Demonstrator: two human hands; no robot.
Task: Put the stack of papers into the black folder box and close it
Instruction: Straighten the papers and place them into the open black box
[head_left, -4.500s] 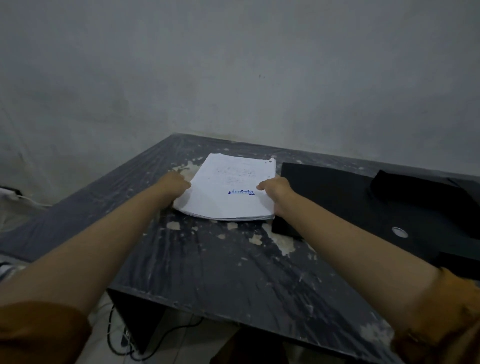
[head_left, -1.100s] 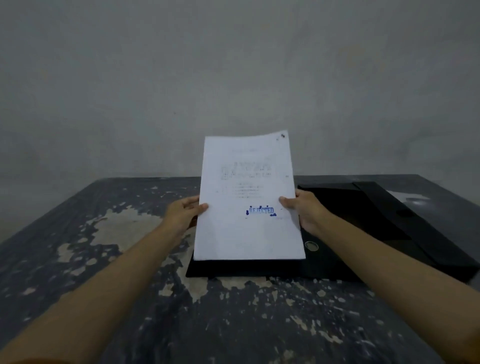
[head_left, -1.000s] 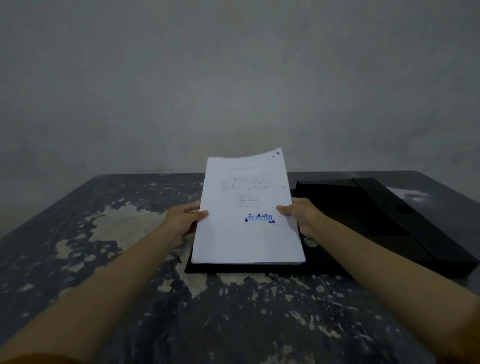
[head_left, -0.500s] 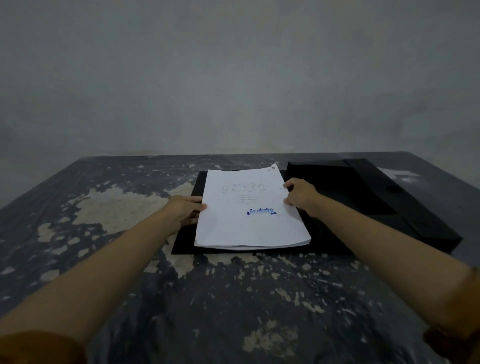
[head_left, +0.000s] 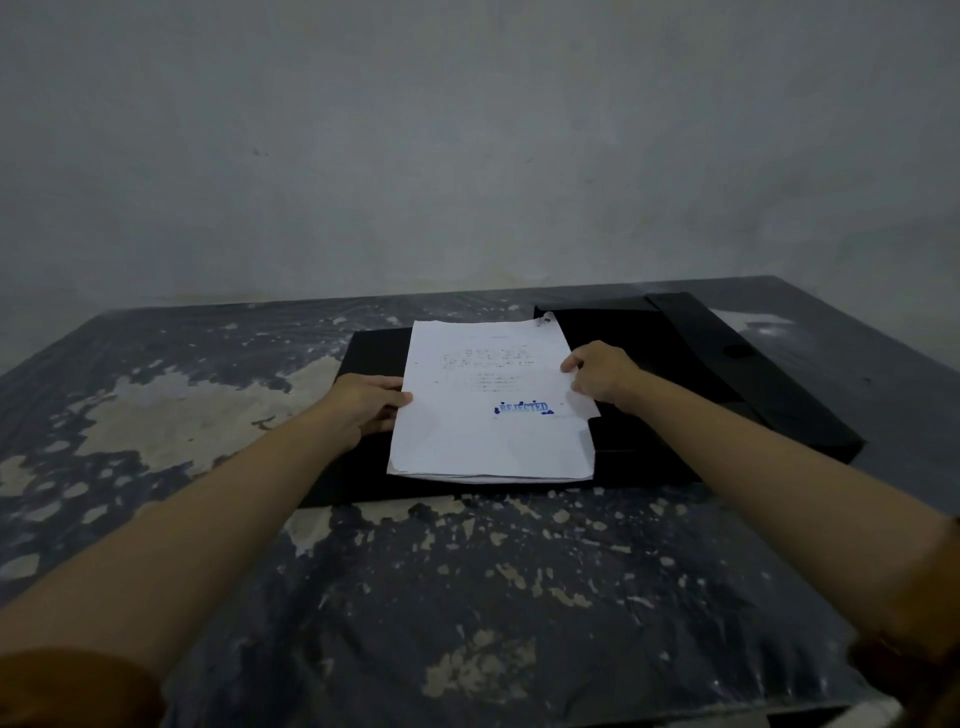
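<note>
We record one stack of papers (head_left: 488, 405), white, top sheet stamped "REJECTED" in blue, lying flat on the open black folder box (head_left: 363, 358), whose lid (head_left: 727, 364) is folded out to the right on the worn dark table (head_left: 467, 597). Our left hand (head_left: 366, 402) grips the stack's left edge, thumb on the top sheet and fingers beneath; our right hand (head_left: 602, 371) rests curled at the right edge, fingertips on the paper, though we cannot tell whether it pinches the sheets. Box: unclosed.
</note>
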